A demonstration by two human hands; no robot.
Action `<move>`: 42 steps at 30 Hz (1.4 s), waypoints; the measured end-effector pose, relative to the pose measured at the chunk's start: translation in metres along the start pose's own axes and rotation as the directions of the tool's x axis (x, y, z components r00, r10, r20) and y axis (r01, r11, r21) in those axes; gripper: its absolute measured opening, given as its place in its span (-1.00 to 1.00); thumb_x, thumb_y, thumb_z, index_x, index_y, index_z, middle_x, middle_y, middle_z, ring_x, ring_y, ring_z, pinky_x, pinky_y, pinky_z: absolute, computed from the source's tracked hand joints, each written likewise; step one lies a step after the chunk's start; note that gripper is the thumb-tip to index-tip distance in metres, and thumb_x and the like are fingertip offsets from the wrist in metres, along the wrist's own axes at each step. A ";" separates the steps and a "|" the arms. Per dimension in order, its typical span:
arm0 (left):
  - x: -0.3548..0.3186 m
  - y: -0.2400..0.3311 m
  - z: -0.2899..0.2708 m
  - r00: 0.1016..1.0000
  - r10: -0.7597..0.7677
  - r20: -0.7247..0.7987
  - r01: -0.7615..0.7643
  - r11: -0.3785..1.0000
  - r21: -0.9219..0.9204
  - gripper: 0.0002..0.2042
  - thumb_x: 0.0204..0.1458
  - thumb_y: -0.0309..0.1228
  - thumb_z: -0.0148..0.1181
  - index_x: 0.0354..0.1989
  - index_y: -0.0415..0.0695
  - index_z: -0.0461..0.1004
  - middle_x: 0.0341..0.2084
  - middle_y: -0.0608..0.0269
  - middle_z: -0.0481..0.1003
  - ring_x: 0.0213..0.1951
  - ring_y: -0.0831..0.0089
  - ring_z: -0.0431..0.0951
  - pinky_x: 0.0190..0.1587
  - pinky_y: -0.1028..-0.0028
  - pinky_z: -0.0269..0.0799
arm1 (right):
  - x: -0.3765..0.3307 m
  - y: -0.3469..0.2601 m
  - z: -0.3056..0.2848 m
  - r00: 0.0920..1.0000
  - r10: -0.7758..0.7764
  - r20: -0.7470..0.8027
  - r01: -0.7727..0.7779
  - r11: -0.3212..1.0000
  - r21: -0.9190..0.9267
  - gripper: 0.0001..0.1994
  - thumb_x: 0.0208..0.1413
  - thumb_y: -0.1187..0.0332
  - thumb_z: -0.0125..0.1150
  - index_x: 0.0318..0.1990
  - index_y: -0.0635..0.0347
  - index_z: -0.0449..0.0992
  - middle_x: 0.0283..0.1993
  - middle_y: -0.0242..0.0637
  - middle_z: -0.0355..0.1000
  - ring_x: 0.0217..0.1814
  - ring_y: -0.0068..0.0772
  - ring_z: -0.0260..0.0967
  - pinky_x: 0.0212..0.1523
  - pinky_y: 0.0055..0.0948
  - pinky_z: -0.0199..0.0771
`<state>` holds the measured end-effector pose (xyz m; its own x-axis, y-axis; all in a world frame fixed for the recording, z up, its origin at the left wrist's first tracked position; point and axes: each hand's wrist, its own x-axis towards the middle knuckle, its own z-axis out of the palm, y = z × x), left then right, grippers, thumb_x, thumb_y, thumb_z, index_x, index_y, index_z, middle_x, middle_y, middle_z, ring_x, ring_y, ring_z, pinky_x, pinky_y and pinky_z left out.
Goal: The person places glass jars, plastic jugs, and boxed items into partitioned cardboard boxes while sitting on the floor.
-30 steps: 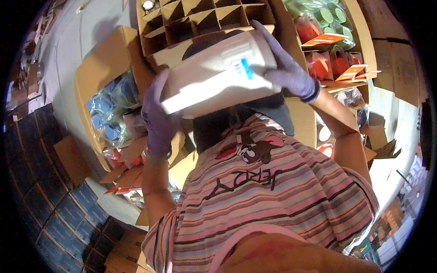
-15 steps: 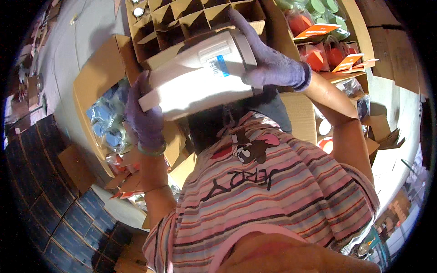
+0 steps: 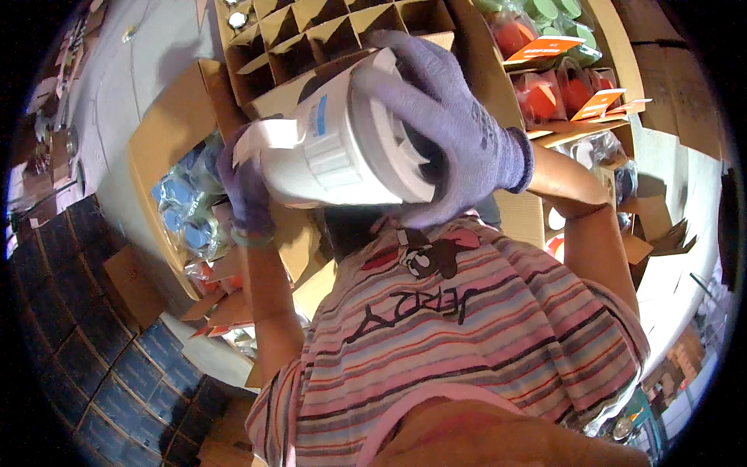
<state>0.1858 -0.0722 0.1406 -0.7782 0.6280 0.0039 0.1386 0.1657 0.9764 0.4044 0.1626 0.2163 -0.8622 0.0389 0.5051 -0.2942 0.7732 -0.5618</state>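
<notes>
- White plastic jug lies on its side in the upper centre of the frame, held up between both gloved hands.
- Right hand, in a purple glove, is wrapped over its wide end, fingers spread and gripping.
- Left hand, also gloved, grasps its narrower end at left.
- Behind it, a cardboard box with divider cells fills the top of the frame.
- Striped shirt fills the lower centre.

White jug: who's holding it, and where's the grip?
Both gloved hands hold the white jug: the right hand wraps its lid end, the left hand grips the bottom end, jug tilted sideways.
</notes>
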 end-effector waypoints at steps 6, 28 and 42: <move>0.036 -0.008 0.003 0.816 -0.173 0.552 0.115 0.984 0.138 -0.80 0.06 -0.42 0.06 -0.28 -0.30 0.52 -0.41 0.23 0.55 -0.34 0.53 0.49 -0.24 0.48 0.42 | -0.002 0.000 0.015 0.962 -0.266 -0.064 0.255 0.957 -0.142 -0.56 -0.08 0.30 0.10 0.05 -0.34 0.47 0.15 -0.05 0.22 0.11 0.05 0.24 0.00 -0.12 0.33; 0.002 0.085 0.035 0.396 0.215 0.893 -0.305 0.948 -0.093 -0.25 -0.16 -0.35 0.35 0.23 -0.37 0.17 0.17 -0.06 0.29 0.24 0.14 0.26 0.30 0.25 0.08 | 0.024 0.073 -0.014 0.993 0.112 -0.048 -0.019 0.529 0.849 -0.21 0.06 -0.04 0.01 0.41 -0.06 -0.11 0.44 -0.11 -0.12 0.47 -0.09 -0.13 0.43 -0.33 -0.24; 0.062 0.016 0.053 0.763 0.607 0.223 -0.625 0.781 0.012 -0.51 0.31 -0.30 -0.37 -0.39 -0.35 0.52 -0.29 0.01 0.57 -0.22 0.19 0.57 -0.05 0.32 0.44 | 0.045 0.104 0.043 0.964 0.222 0.148 -0.264 0.867 0.422 -0.15 -0.11 0.14 0.30 0.36 0.13 0.03 0.21 -0.03 0.18 0.23 -0.03 0.14 0.26 -0.24 0.10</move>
<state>0.1720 0.0098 0.1446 -0.3729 0.7493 0.5472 0.6019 -0.2534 0.7573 0.3180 0.2175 0.1528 -0.9573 0.1151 0.2653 -0.2014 0.3932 -0.8971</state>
